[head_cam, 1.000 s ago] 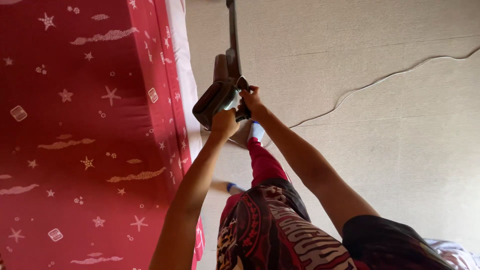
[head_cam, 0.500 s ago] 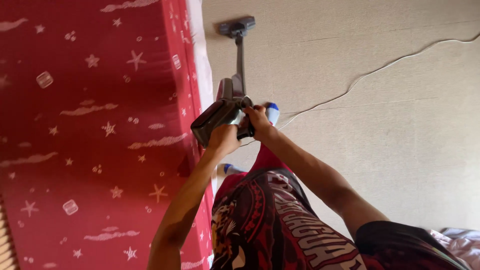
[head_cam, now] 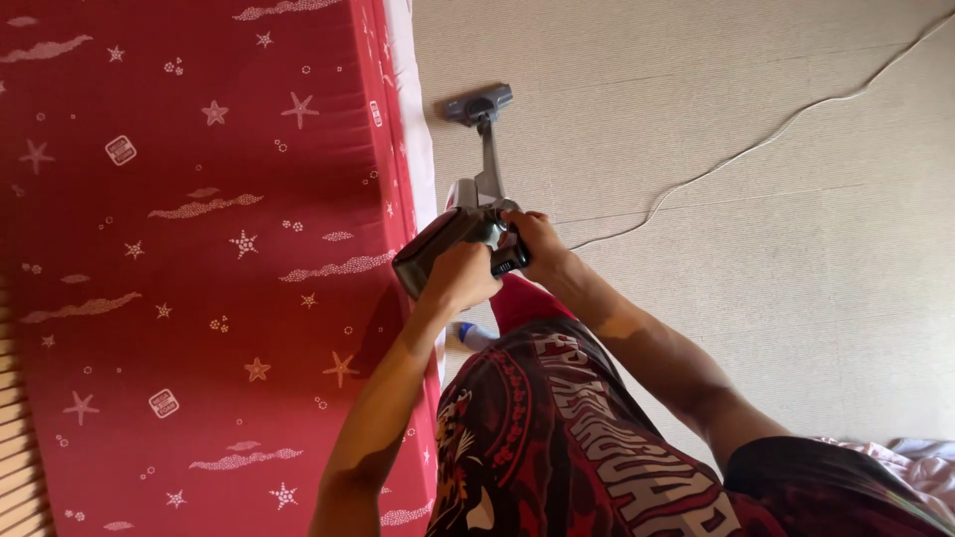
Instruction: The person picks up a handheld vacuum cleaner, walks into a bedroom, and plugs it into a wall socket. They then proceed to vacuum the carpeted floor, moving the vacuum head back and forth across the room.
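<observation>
Item: cordless stick vacuum (head_cam: 460, 244), dark grey body, held centre frame in both hands. Left hand (head_cam: 460, 276) was closed round the rear of the body; right hand (head_cam: 537, 244) was wrapped round the handle just beside it, fingers curled shut on the grip. Wand ran up the frame from the hands to the floor head (head_cam: 478, 103), which sat flat on the pale carpet (head_cam: 756, 278) in the upper middle of the frame.

Adjacent: red mattress (head_cam: 199, 249), patterned with stars and starfish, filling the left half of the frame; its white edge (head_cam: 418, 149) stood just beside the floor head and wand. White cord (head_cam: 756, 149) trailed across the carpet from the upper right corner toward centre frame, ending near the right hand. Person's patterned red and black shorts (head_cam: 577, 438) and a red-socked leg (head_cam: 522, 298) occupied the lower middle.

Risks, as judged: a sideways sweep to the right could catch the cord and drag or tangle it in the head; a push to the left could jam the head against the mattress edge or snag its cover.

Room: carpet lay open across the right of the frame and ahead of the head toward the top edge; the left was closed off by the mattress, leaving only a narrow strip alongside it.
</observation>
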